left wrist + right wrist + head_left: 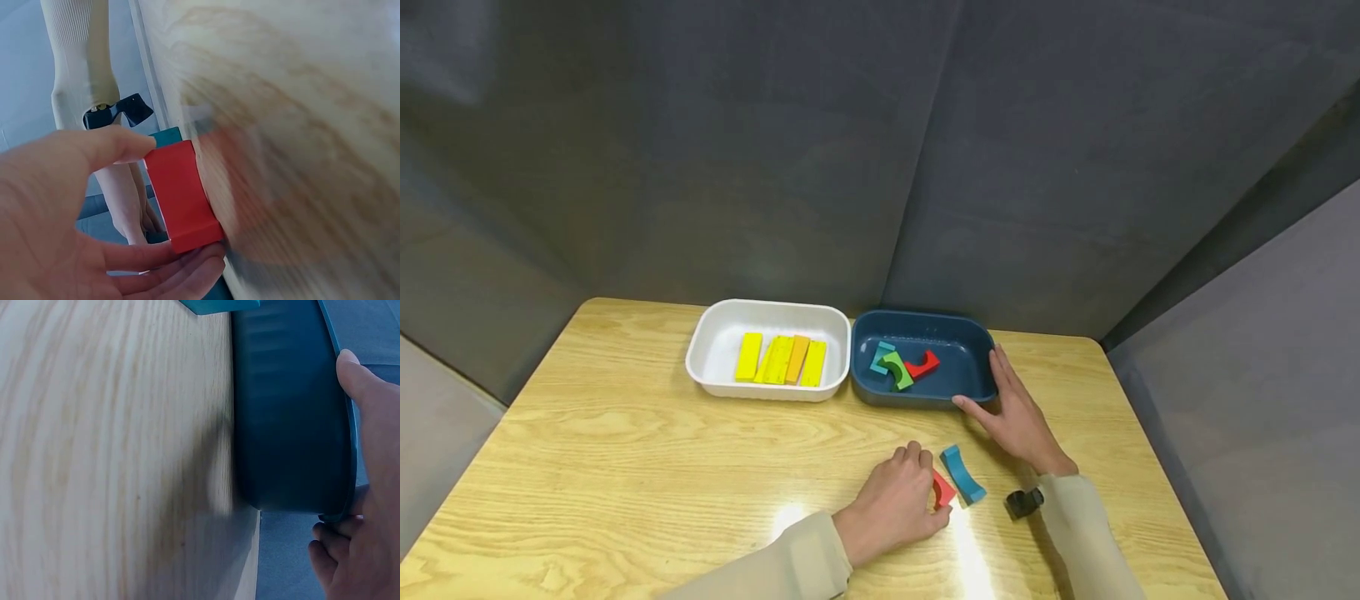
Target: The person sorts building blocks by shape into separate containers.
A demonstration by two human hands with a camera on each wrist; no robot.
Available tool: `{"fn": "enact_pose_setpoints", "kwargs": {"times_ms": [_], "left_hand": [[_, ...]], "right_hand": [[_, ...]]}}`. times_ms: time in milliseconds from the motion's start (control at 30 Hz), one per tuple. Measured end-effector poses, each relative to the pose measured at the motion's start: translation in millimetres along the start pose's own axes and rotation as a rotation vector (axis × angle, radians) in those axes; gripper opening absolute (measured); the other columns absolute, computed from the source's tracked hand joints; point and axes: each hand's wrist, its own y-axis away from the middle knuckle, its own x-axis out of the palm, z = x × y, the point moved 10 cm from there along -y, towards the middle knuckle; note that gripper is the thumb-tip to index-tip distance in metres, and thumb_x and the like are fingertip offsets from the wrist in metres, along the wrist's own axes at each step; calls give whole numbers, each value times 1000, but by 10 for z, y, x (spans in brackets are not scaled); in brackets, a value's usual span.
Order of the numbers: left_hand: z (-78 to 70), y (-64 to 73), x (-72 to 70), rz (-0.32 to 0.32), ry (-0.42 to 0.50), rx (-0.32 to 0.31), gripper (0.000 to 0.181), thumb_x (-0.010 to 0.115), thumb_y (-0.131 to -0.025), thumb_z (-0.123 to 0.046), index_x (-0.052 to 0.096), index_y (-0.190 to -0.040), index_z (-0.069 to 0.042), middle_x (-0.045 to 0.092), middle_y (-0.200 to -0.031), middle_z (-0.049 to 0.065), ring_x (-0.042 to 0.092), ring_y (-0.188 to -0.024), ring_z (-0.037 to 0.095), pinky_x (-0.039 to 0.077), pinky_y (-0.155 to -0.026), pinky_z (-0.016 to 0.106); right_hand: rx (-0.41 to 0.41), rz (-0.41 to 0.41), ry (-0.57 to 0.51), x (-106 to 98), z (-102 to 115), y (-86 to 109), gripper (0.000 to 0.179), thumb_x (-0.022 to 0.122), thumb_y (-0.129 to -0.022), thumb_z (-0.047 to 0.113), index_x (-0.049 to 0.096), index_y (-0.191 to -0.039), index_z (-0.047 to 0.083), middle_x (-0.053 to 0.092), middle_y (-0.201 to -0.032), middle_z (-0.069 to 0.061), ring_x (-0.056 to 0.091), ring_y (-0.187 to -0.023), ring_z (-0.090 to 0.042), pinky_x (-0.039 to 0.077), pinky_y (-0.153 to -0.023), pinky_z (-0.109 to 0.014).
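My left hand [891, 502] grips a red arch block [184, 194] by its two ends, thumb on one and fingers on the other, low over the table. Just right of it a blue arch block [961, 477] lies on the wood. My right hand [1022, 423] holds the near right corner of a dark blue bin [287, 419], its thumb on the front rim and its fingers along the right side. Inside that bin lie a green arch block [896, 368], a red arch block [922, 365] and a light blue block [881, 357].
A white bin [718, 387] stands against the blue bin's left side and holds several yellow blocks [748, 357] and an orange one [797, 358]. A dark curtain [775, 167] rises behind the wooden table [625, 467]. A black wrist device [1024, 503] is by the right sleeve.
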Motion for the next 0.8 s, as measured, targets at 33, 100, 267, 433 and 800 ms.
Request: {"fn": "enact_pose_setpoints", "kwargs": {"times_ms": [33,100,267,433,800], "left_hand": [[1,-1,-1,4,5,2,59,79,-89,-55,71,-111,-1,60,-93,5,54,-74,14,52,-60,20],[6,-5,6,11,15,8,58,80,-89,-54,70,-112,-1,60,-95,6,54,-75,14,52,-61,20],[16,-9,14,13,25,22,57,80,-88,-51,68,-113,-2,59,-95,6,52,-75,15,51,-61,21],[32,-7,-22,11,47,24,61,82,-87,-48,64,-120,0,59,-96,6,52,-78,15,52,-64,21],[99,-22,-164,-3,115,38,58,85,-87,-42,63,-122,0,58,-99,5,50,-83,16,50,-65,18]], "right_hand": [[0,0,-1,1,0,-1,114,65,-97,72,6,-174,12,-3,-181,-2,17,-163,-44,25,-125,-72],[0,1,0,2,-2,-2,114,64,-97,72,6,-174,12,-3,-181,-2,17,-163,-45,24,-125,-72],[4,3,4,8,-12,-1,114,64,-97,73,6,-174,12,-4,-181,-1,17,-163,-44,24,-125,-72],[6,5,0,22,-27,8,114,64,-97,73,5,-174,12,-4,-181,-1,16,-163,-44,24,-125,-72],[10,0,14,13,-15,-3,115,64,-96,73,5,-174,12,-3,-181,-3,18,-163,-46,24,-125,-72]]}}
